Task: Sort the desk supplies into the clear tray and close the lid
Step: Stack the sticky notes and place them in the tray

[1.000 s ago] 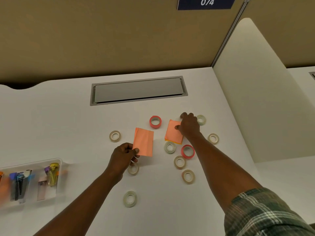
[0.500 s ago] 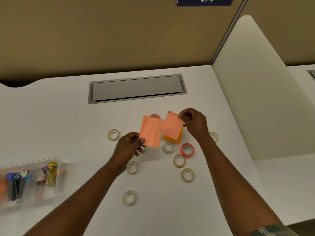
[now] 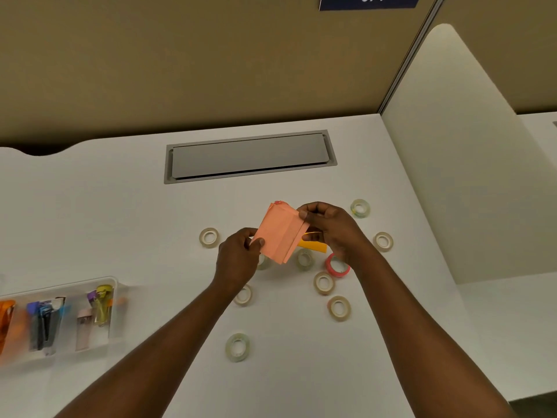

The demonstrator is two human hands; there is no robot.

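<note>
Notes (image 3: pixel 281 233) hang pinched in your left hand (image 3: pixel 238 257) and right hand (image 3: pixel 330 227), tray (image 3: pixel 114 280) leftward at the desk (image 3: pixel 120 221) edge.

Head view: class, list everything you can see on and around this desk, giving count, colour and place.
Note pads: apparently two, salmon, pressed together, held above the desk's middle.
Orange pad: one, lying on the desk under them.
Pale tape rolls: at least eight, clear or beige, scattered around the hands.
Red tape roll: one, by the right wrist.
Clear tray: one, at the left edge, holding blurred coloured supplies.
Grey hatch: one, set into the desk's far side.
Desk: one, white.
Blue sign: one, at the top edge.
White divider: one, on the right.
Left hand: pinches the pads' near corner.
Right hand: pinches their far edge.
</note>
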